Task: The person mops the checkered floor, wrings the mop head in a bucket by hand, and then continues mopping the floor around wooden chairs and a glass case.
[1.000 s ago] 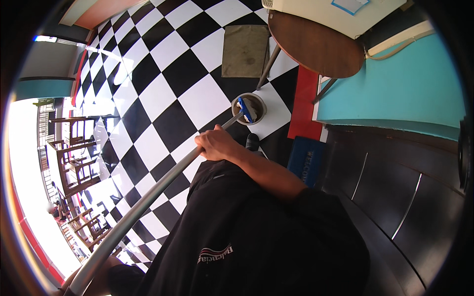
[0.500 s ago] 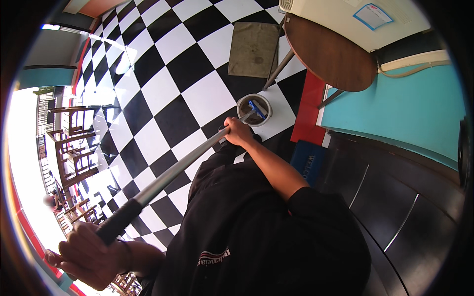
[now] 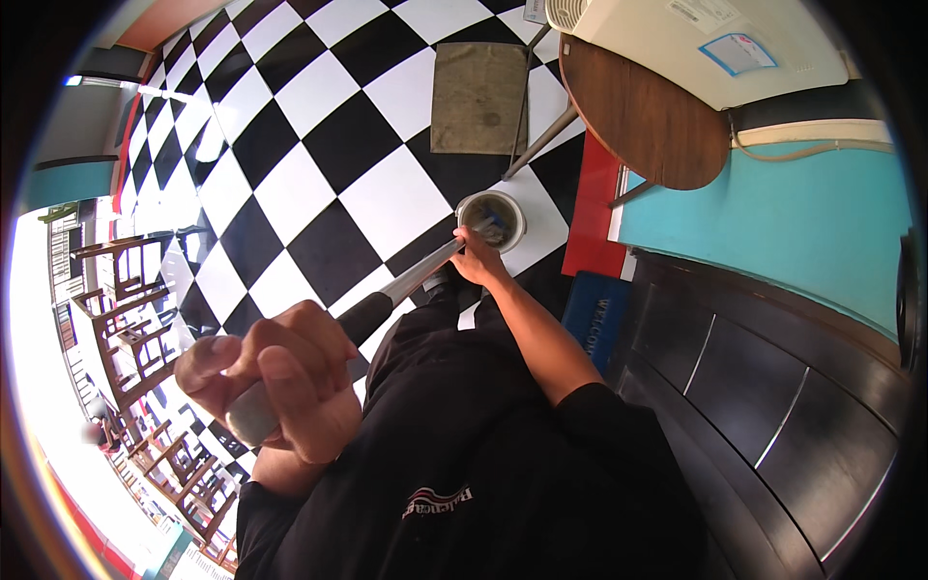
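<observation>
My left hand (image 3: 275,382) is wrapped round the upper end of a long-handled mop (image 3: 420,277), its rounded tip showing between thumb and fingers. Further down the grey metal pole, my right hand (image 3: 478,259) is closed around it close to the bucket. The pole slants from the lower left towards a round, pale bucket (image 3: 522,222) standing on the floor just ahead of my feet. Inside the bucket lies the mop's blue and whitish head, partly sunk in murky water and hard to make out.
A grey-brown mat (image 3: 477,101) lies on the checkered floor (image 3: 290,184) beyond the bucket. At the right, a round brown table (image 3: 643,116) carries a cream-coloured appliance (image 3: 701,48). A blue doormat (image 3: 593,319) lies near a dark panelled door (image 3: 764,396). Wooden chairs (image 3: 121,329) stand left.
My left hand has come up and to the right with the pole's upper end. The mop head has gone lower into the bucket, and my right hand is nearer the rim.
</observation>
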{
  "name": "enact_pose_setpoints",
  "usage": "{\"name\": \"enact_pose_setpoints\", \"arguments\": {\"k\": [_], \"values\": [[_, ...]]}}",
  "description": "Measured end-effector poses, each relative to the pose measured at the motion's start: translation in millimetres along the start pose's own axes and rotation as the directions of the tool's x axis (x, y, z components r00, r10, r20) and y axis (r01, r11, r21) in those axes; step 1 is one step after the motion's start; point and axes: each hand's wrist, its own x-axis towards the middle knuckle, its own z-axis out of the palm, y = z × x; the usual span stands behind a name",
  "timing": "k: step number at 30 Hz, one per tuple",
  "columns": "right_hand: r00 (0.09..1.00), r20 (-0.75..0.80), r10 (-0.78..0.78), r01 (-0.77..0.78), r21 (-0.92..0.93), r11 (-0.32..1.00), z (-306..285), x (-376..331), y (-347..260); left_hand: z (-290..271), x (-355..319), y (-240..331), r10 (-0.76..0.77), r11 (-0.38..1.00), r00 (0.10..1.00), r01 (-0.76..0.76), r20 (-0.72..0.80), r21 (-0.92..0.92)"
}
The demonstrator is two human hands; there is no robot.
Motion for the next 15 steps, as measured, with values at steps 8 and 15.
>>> {"name": "enact_pose_setpoints", "arguments": {"k": [8, 15], "values": [[0.997, 0.063, -0.041, 0.043, -0.041, 0.998, 4.3, 24.2, 16.3, -25.3, 24.9, -2.9, -0.063, 0.998, 0.986, 0.058, 0.152, 0.035], [0.927, 0.027, -0.373, 0.374, -0.09, 0.923, -4.9, 37.3, -25.7, -92.5, 50.5, 107.3, 0.265, 0.843, 0.958, -0.284, 0.108, 0.456]]}}
